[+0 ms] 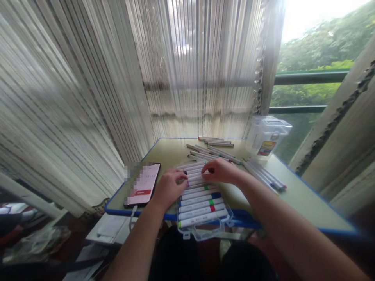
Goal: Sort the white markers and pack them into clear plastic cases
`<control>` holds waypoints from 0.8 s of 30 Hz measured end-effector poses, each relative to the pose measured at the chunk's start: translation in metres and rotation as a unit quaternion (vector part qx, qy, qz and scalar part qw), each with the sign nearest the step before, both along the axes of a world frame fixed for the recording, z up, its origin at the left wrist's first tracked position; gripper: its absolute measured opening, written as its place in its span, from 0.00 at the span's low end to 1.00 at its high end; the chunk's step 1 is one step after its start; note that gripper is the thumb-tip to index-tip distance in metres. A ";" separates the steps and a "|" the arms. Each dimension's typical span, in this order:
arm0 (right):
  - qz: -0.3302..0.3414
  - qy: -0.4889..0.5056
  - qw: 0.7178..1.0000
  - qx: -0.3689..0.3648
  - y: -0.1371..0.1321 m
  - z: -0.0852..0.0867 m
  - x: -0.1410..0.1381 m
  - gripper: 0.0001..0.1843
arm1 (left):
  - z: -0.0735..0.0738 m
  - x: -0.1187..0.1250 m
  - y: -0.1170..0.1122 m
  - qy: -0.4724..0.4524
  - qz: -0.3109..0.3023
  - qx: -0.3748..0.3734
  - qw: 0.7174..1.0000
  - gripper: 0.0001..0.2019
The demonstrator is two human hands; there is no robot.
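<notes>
A clear plastic marker case (211, 232) lies at the table's front edge, its handle end jutting past the edge toward me. Several white markers (202, 208) lie in it side by side, with green, blue and red bands. My left hand (170, 188) is at the left ends of the upper markers, thumb and fingers closed around a marker's end. From the right, my right hand (221, 170) reaches over the same row, its fingers curled in a pinch on a white marker (195, 177). The fingertips partly hide that marker.
Loose markers (211, 151) lie in a scattered pile behind the case, and more markers (263, 175) lie to the right. A clear lidded box (268, 134) stands at the back right. On the left, a phone (145, 185) has a cable attached. Curtains (199, 70) hang behind the table (307, 207).
</notes>
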State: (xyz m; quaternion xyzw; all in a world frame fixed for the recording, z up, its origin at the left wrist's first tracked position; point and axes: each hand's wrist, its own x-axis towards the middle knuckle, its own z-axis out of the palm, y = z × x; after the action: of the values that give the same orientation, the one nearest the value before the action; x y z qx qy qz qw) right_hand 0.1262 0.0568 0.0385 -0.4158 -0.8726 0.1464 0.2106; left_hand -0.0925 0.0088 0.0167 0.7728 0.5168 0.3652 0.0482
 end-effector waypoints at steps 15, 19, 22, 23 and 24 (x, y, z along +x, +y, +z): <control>0.068 0.003 0.997 -0.034 0.005 -0.005 0.002 0.09 | 0.000 0.001 -0.005 0.061 -0.013 0.054 0.997 0.09; 0.084 0.010 0.994 -0.071 0.005 -0.007 0.000 0.11 | 0.002 0.002 -0.007 0.068 -0.026 0.051 0.996 0.08; 0.075 0.006 0.995 -0.071 0.006 -0.009 0.000 0.12 | 0.003 0.002 -0.008 0.062 -0.034 0.034 0.997 0.08; 0.072 0.005 0.995 -0.073 0.006 -0.010 0.001 0.12 | 0.003 0.002 -0.008 0.056 -0.035 0.028 0.997 0.08; 0.070 0.004 0.995 -0.074 0.007 -0.010 0.001 0.12 | 0.003 0.002 -0.009 0.050 -0.035 0.021 0.998 0.08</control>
State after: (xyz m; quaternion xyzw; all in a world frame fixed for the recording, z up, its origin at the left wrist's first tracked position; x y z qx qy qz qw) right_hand 0.1271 0.0633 0.0281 -0.3680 -0.8852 0.2266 0.1721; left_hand -0.0902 -0.0001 0.0194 0.8085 0.4835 0.3348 0.0191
